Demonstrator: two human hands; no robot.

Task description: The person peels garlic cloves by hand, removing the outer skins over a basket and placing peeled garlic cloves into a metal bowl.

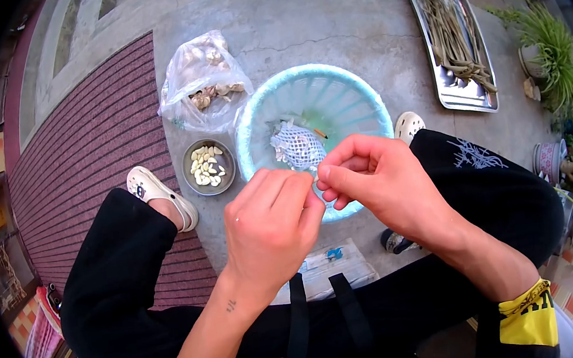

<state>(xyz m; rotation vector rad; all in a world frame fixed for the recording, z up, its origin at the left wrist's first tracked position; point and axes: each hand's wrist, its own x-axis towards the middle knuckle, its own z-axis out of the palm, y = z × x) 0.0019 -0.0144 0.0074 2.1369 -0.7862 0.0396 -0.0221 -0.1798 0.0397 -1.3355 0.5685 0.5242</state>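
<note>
My left hand [270, 226] is closed, thumb and fingers pinched together over the near side of a light-blue plastic-lined basket [249, 141]. My right hand [385, 182] meets it there, also pinching, its fingertips close to the left ones. A small pale bit, by its look a garlic clove [314, 172], shows between the fingertips; the fingers hide most of it. Inside the basket lies a white mesh net [297, 146] with scraps around it. Left of the basket, a round metal bowl [187, 179] holds several peeled garlic cloves [208, 165].
Behind the bowl sits a clear plastic bag [179, 85] of garlic bulbs. A metal tray [441, 93] with dried stalks lies at the far right, near potted plants [556, 56]. A ribbed maroon mat [93, 129] covers the left floor. My knees flank the basket.
</note>
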